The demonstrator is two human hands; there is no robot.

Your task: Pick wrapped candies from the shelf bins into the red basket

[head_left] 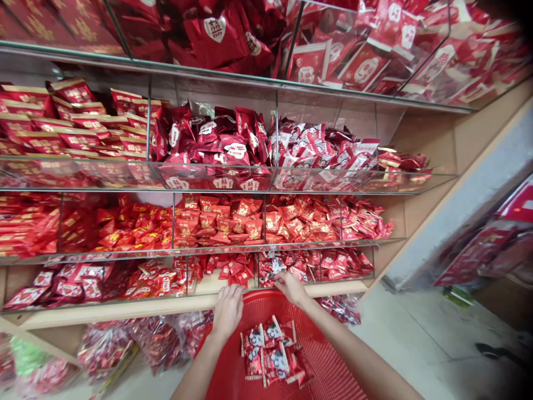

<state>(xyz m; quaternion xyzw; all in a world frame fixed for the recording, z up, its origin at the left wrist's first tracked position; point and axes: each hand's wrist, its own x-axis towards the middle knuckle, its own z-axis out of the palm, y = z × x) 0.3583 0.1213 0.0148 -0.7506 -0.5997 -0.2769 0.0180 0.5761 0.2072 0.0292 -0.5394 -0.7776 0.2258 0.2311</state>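
Curled tight, the left hand [228,308] grips the far rim of the red basket [328,366]. The right hand [290,288] is up at the lowest clear bin [366,271], fingertips among the red-and-white sweet packets [320,262]; whether it has pinched one, I cannot tell. A heap of matching packets [270,353] lies in the basket.

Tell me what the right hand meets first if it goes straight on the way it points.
The right hand points up and left over the lowest shelf. First in its line are the red-and-white packets at its fingertips, probably touched already, though depth is unclear.
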